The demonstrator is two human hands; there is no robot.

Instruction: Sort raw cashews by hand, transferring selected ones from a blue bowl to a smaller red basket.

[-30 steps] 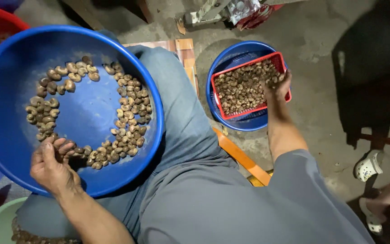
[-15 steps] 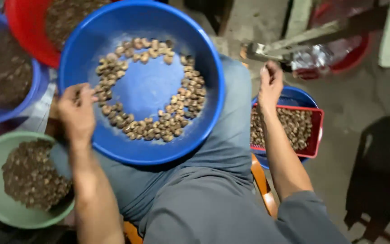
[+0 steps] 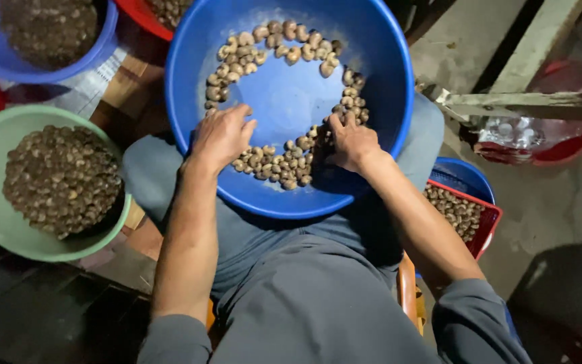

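While resting on the lap, big round blue plastic basin (image 3: 378, 101) holding ring of pale brown shelled nuts (image 3: 274, 162), nearest arc running left to right between left hand (image 3: 220, 138), loosely spread, and right hand (image 3: 350, 143), fingers curled onto nuts.

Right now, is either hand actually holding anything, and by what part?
Cannot be told. The left hand and right hand rest palm-down on the nuts in the blue basin; their fingertips are hidden.
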